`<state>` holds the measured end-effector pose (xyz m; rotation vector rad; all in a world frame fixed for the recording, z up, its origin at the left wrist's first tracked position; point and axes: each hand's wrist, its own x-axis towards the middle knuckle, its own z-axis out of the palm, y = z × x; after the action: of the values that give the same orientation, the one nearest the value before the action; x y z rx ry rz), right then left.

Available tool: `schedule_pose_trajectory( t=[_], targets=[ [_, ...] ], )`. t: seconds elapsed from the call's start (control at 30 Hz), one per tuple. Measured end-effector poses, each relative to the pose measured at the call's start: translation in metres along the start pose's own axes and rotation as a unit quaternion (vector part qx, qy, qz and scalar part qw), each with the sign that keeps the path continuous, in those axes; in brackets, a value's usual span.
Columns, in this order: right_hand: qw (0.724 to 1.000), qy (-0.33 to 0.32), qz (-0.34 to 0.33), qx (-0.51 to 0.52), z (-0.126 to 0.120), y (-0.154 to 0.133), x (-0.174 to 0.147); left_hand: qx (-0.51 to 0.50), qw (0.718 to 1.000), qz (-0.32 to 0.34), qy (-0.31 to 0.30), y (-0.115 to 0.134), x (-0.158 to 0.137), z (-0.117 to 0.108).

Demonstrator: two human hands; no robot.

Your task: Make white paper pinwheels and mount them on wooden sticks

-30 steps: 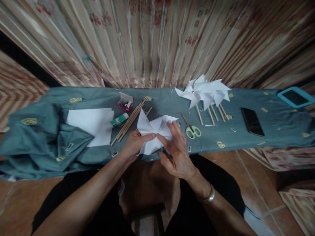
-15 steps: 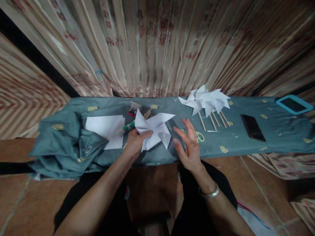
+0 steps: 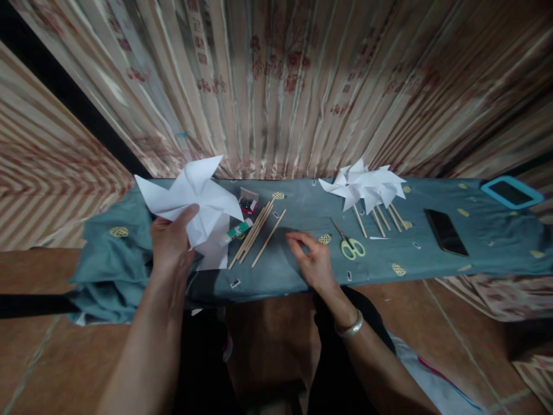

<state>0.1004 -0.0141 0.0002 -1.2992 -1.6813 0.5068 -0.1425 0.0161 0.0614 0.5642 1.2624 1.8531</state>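
My left hand point(image 3: 173, 239) pinches a white folded-paper pinwheel point(image 3: 194, 199), thumb at its centre, above the left part of the cloth. No stick shows on this pinwheel. My right hand point(image 3: 311, 259) is low over the cloth, thumb and fingers drawn together; whatever they may hold is too small to make out. Several thin wooden sticks point(image 3: 254, 233) lie between the hands, one apart from the rest. Beside them are a green-and-white glue stick point(image 3: 238, 230) and a small open box of dark pins point(image 3: 248, 202). Scissors with light green handles point(image 3: 352, 248) lie right of my right hand.
Several finished pinwheels on sticks point(image 3: 363, 184) lie at the back right. Further right are a dark phone point(image 3: 446, 231) and a blue-framed device point(image 3: 512, 192). White paper sheets point(image 3: 213, 259) lie partly under the held pinwheel. The grey-green cloth point(image 3: 103, 271) bunches at the left; a curtain point(image 3: 268, 115) hangs behind.
My left hand has carried the pinwheel left and up, uncovering the sticks and the pin box. My right hand has moved slightly left, its spread fingers now drawn together, and the scissors show fully.
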Motion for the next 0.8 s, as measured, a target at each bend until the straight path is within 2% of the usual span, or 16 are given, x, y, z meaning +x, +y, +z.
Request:
schedule_pose_trajectory(
  t=[0.13, 0.23, 0.33, 0.53, 0.67, 0.8],
  targets=[
    [0.998, -0.030, -0.055, -0.026, 0.019, -0.013, 0.030, -0.009, 1.000, 0.004, 0.021, 0.000, 0.004, -0.002],
    [0.989, -0.046, -0.102, -0.099, 0.037, -0.021, 0.064, -0.027, 0.999, 0.014, 0.041, 0.002, 0.008, -0.003],
    [0.972, -0.084, -0.147, -0.163, 0.057, -0.026, 0.097, -0.024, 0.999, 0.012, 0.033, 0.005, 0.010, -0.005],
    [0.923, -0.213, -0.142, -0.287, 0.082, -0.035, 0.134, -0.024, 0.998, 0.037, 0.043, 0.002, 0.013, -0.009],
    [0.893, -0.257, -0.136, -0.343, 0.089, -0.035, 0.141, -0.025, 0.998, 0.033, 0.047, -0.001, 0.014, -0.008],
    [0.876, -0.281, -0.130, -0.369, 0.093, -0.032, 0.143, -0.023, 0.999, 0.016, 0.040, 0.000, 0.011, -0.007]
  ],
)
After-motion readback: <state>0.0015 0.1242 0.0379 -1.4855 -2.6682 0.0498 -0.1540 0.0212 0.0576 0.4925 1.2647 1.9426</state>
